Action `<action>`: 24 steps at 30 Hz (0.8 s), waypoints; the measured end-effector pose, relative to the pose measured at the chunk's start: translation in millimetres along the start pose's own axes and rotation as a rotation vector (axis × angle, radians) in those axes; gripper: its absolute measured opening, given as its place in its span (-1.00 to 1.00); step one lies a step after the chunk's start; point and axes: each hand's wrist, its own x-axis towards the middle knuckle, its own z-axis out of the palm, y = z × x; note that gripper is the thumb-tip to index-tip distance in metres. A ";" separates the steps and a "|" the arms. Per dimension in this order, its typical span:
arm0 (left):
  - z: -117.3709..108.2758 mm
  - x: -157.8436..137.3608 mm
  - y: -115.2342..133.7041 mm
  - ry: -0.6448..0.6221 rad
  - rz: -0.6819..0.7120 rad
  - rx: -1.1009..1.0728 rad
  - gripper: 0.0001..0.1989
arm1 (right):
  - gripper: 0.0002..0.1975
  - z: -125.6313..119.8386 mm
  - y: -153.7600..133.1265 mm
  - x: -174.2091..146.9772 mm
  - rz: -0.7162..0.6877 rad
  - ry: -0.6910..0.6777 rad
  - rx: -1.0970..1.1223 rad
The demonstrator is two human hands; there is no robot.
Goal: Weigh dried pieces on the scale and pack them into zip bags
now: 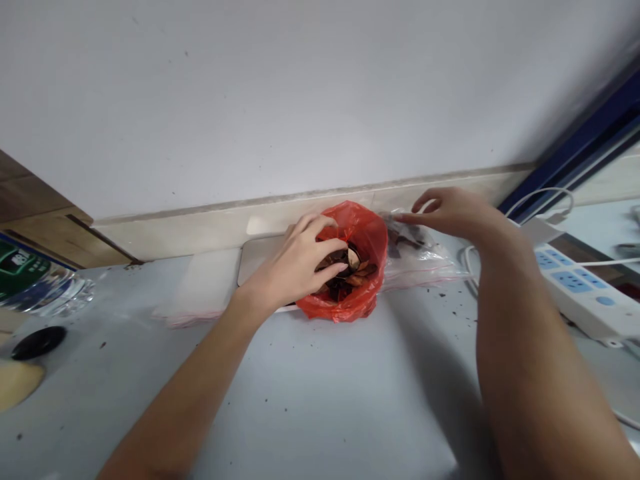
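Note:
A red plastic bag (370, 230) stands with its mouth wide, holding dried brown leaf-like pieces (363, 277) and a dark curved object with a pale patch. My left hand (293, 263) reaches over its left rim, fingers bent and apart, thumb and forefinger at the contents with a gap between them. The bag sits at the right of a flat silver-edged device (255, 257), partly covered by that hand. My right hand (447, 210) hovers at a clear zip bag (417, 257) with dark pieces inside; its forefinger points left, near or touching the bag's top, and the fingers are apart.
Flat clear bags (205, 283) lie left of the device. A white power strip (585, 287) with cables is at the right. A large bottle (43, 283), a black disc (39, 343) and a pale rounded object (17, 385) are leftward. Dark crumbs dot the grey tabletop (300, 413); a wall rises behind.

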 end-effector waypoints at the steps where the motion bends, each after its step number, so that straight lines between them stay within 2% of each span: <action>1: -0.2 0.0 0.3 0.000 -0.004 0.002 -0.77 | -0.61 0.5 -7.3 -1.5 0.002 -0.063 -0.012; 3: -0.7 0.1 0.8 0.001 -0.012 0.009 -0.78 | -0.66 2.3 -21.1 -3.7 0.014 -0.210 -0.042; 5: -1.0 0.1 1.0 0.003 -0.019 0.023 -0.79 | -0.75 4.4 -31.0 -4.7 -0.013 -0.271 -0.072; 8: -1.3 -0.3 0.7 0.005 -0.010 0.035 -0.81 | -0.87 2.6 -36.9 -5.5 -0.033 -0.280 -0.075; 13: -2.8 -1.1 -1.4 0.085 0.036 0.016 -0.80 | -0.87 -20.2 -41.8 -16.2 0.048 -0.184 0.079; 17: -5.7 0.4 -4.8 0.258 0.067 -0.037 -0.74 | -0.87 -36.5 -52.6 -33.4 0.150 0.052 0.345; 20: -10.0 2.1 -10.5 0.443 0.025 -0.139 -0.66 | -0.91 -40.2 -61.6 -43.7 0.095 0.195 0.655; 22: -14.4 2.6 -14.4 0.540 -0.001 -0.271 -0.59 | -0.91 -39.7 -66.6 -46.6 0.030 0.159 0.852; 24: -20.1 2.2 -16.2 0.583 -0.029 -0.432 -0.54 | -0.90 -36.7 -71.1 -46.3 -0.052 0.044 0.965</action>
